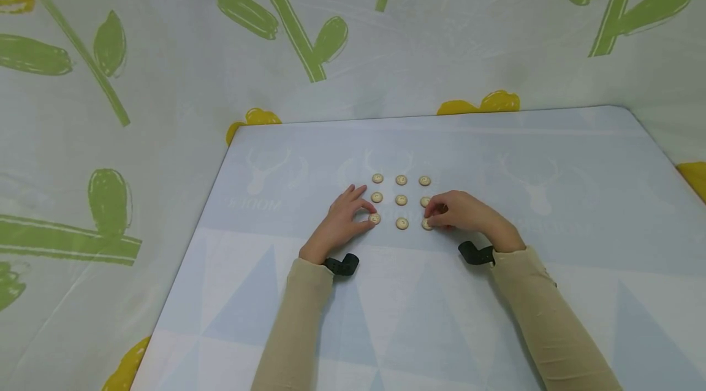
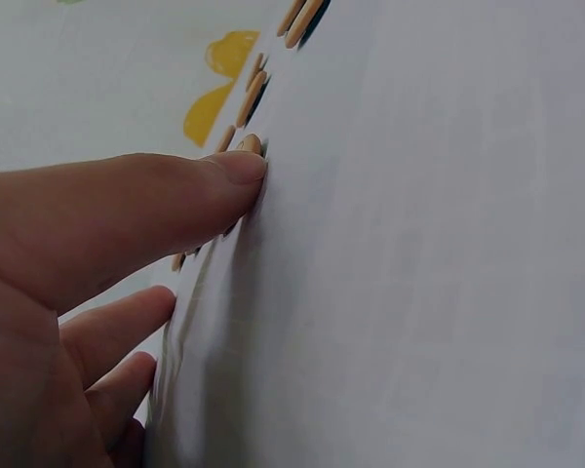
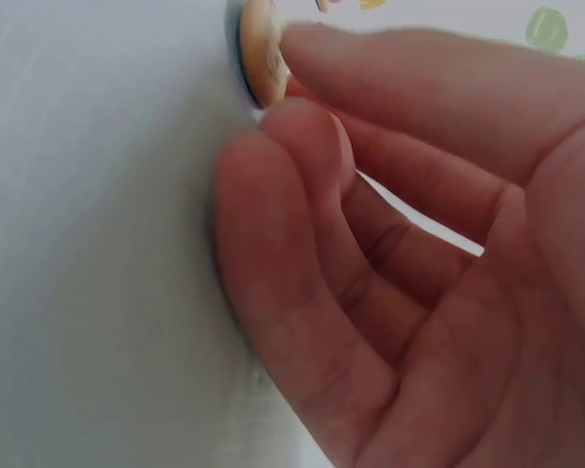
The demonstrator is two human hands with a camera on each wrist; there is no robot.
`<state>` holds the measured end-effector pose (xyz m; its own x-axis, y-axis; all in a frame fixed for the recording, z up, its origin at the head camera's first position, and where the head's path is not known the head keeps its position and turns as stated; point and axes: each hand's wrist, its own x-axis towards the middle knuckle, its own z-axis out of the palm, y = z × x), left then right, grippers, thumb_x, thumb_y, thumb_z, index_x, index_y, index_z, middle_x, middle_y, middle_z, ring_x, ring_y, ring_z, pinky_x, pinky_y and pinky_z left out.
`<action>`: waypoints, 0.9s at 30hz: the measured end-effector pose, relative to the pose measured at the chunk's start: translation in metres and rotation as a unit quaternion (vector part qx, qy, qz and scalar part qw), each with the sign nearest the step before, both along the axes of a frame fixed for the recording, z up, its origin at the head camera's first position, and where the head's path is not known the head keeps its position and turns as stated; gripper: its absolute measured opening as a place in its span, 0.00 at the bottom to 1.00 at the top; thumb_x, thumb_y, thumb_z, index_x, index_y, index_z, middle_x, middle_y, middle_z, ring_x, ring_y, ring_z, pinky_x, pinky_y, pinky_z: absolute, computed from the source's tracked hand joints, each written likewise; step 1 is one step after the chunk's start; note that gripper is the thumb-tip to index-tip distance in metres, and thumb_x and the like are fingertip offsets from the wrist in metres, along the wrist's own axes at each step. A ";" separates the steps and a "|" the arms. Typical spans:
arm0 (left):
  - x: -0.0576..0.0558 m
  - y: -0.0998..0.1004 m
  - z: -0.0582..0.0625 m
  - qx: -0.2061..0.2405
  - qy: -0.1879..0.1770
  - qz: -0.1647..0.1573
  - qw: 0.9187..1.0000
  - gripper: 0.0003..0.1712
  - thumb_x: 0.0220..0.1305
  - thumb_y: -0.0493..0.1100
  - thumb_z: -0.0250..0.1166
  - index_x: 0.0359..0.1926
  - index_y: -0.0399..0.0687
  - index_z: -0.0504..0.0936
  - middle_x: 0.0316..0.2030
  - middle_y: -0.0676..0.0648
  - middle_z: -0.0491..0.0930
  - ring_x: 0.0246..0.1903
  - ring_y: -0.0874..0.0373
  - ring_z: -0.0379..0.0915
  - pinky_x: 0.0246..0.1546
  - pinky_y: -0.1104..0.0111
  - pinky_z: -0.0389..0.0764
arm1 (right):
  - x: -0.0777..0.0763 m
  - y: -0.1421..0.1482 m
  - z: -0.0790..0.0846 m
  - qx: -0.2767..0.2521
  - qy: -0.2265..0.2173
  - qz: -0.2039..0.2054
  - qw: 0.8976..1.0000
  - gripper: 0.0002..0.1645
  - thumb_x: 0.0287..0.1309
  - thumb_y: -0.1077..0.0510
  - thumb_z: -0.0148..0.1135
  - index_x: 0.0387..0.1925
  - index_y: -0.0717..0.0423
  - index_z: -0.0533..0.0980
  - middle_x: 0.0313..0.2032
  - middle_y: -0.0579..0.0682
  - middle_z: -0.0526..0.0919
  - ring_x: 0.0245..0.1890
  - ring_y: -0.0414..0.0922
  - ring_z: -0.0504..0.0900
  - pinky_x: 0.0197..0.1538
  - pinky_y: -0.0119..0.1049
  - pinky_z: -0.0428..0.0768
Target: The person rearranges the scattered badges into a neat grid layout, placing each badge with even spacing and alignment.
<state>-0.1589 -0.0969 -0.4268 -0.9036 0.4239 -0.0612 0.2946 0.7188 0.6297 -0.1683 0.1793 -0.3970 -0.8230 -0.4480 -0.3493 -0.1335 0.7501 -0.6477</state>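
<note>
Round, pale wooden buttons lie flat on the table in three rows of three. At the near left corner of the grid, my left hand (image 1: pixel 343 220) has thumb and index finger on opposite edges of a button (image 1: pixel 375 219), its other fingers spread out. The left wrist view shows that thumb's tip against the button (image 2: pixel 252 143). My right hand (image 1: pixel 467 213) pinches the near right button (image 1: pixel 426 225) between thumb and index finger. In the right wrist view the thumb meets this button (image 3: pixel 262 54), while the remaining fingers curl beneath the palm.
Between the hands sits the near middle button (image 1: pixel 402 223), with the centre button (image 1: pixel 401 200) behind it. A pale blue patterned cloth covers the table (image 1: pixel 419 305). Beyond its far edge hangs a white curtain (image 1: pixel 386 72) with green leaves and yellow flowers.
</note>
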 end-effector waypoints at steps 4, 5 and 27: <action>0.000 0.000 0.001 0.000 0.001 0.000 1.000 0.09 0.55 0.49 0.62 0.38 0.58 0.77 0.66 0.51 0.51 0.67 0.57 0.33 0.63 0.57 0.38 | 0.000 0.000 0.002 0.008 0.001 0.007 1.000 0.10 0.48 0.51 0.65 0.34 0.48 0.76 0.23 0.47 0.72 0.26 0.43 0.70 0.30 0.36 0.68; 0.000 0.000 0.001 0.000 0.002 0.000 1.000 0.09 0.55 0.49 0.62 0.38 0.58 0.77 0.66 0.51 0.51 0.67 0.56 0.33 0.63 0.57 0.38 | 0.000 0.000 0.002 0.009 0.004 0.013 1.000 0.10 0.48 0.52 0.65 0.34 0.47 0.76 0.23 0.48 0.71 0.26 0.44 0.69 0.30 0.36 0.67; 0.001 -0.001 0.001 -0.002 0.009 -0.007 1.000 0.10 0.55 0.49 0.62 0.39 0.57 0.77 0.66 0.50 0.51 0.67 0.55 0.33 0.63 0.57 0.39 | 0.002 0.003 0.001 0.011 0.015 0.034 0.999 0.09 0.48 0.55 0.65 0.34 0.48 0.76 0.23 0.46 0.70 0.27 0.43 0.68 0.30 0.36 0.66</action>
<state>-0.1583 -0.0974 -0.4261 -0.8988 0.4359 -0.0469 0.3157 0.7178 0.6206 -0.1663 0.1828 -0.3958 -0.8010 -0.4961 -0.3352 -0.2037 0.7523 -0.6266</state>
